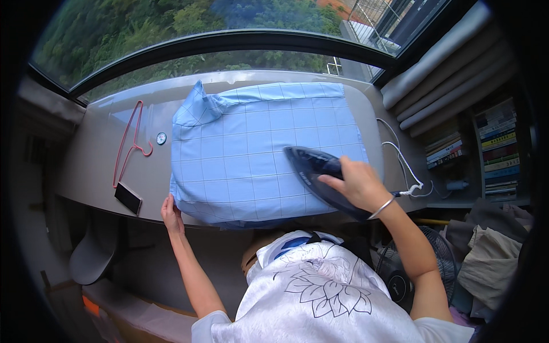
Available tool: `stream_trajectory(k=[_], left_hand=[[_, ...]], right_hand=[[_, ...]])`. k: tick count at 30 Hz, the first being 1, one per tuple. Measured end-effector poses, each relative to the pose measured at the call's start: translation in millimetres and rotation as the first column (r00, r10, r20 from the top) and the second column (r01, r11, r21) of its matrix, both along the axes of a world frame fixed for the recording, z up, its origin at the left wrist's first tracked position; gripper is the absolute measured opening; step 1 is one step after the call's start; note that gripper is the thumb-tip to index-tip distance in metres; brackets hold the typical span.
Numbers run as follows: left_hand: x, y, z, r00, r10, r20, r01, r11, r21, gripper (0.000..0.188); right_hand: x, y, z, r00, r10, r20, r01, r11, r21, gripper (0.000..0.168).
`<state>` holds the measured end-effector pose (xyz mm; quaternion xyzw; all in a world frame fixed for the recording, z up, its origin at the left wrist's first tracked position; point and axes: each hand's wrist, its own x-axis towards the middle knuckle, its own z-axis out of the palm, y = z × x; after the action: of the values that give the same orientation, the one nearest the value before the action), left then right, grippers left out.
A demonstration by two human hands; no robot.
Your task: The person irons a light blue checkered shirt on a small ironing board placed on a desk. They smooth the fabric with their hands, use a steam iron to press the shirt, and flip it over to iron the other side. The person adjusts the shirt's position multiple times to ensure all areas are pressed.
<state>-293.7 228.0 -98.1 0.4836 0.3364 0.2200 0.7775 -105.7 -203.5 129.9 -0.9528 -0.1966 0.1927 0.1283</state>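
Observation:
A light blue checked cloth garment [240, 158] lies spread over a grey ironing pad [366, 115] on the desk, its upper left corner folded and raised. My right hand [360, 182] grips the handle of a dark electric iron [317, 182], whose tip points up and left over the cloth's right half. At the cloth's lower left corner, by the desk's front edge, my left hand [173, 214] pinches the fabric between thumb and fingers. From the iron's rear, a white braided cord [405, 160] runs over the desk's right side.
A pink clothes hanger [124, 143], a small round dial [161, 138] and a dark phone [128, 198] lie on the desk [90, 163] at left. Books [499, 145] fill shelves at right. Below them stand a black fan [437, 257] and piled clothes [489, 257]. A grey chair [94, 253] is lower left.

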Motion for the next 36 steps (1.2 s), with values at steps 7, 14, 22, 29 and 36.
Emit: stream_trajectory(k=[7, 14, 22, 29, 36], left_hand=[[-1.9, 10.8, -10.7, 1.000, -0.010, 0.001, 0.010, 1.000, 0.002, 0.018], [4.4, 15.1, -5.9, 0.990, -0.141, -0.033, 0.140, 0.990, -0.008, 0.033], [12.0, 7.7, 3.8, 0.973, -0.215, -0.080, 0.214, 0.977, -0.026, 0.037], [4.6, 24.8, -6.9, 0.965, -0.256, -0.063, 0.254, 0.967, -0.035, 0.032], [6.2, 28.3, 1.2, 0.972, -0.231, -0.034, 0.230, 0.973, -0.015, 0.034]], right_hand=[[7.1, -65.2, 0.5, 0.960, -0.272, 0.061, 0.274, 0.961, -0.034, 0.054], [8.4, -109.1, 1.7, 0.915, -0.404, 0.016, 0.401, 0.913, 0.077, 0.053], [0.7, -118.8, 11.4, 0.973, -0.201, -0.111, 0.208, 0.977, 0.048, 0.052], [-1.0, -77.3, 10.9, 0.992, -0.031, -0.123, 0.029, 0.999, -0.014, 0.053], [0.0, -21.7, 8.2, 0.983, 0.154, -0.102, -0.163, 0.984, -0.079, 0.055]])
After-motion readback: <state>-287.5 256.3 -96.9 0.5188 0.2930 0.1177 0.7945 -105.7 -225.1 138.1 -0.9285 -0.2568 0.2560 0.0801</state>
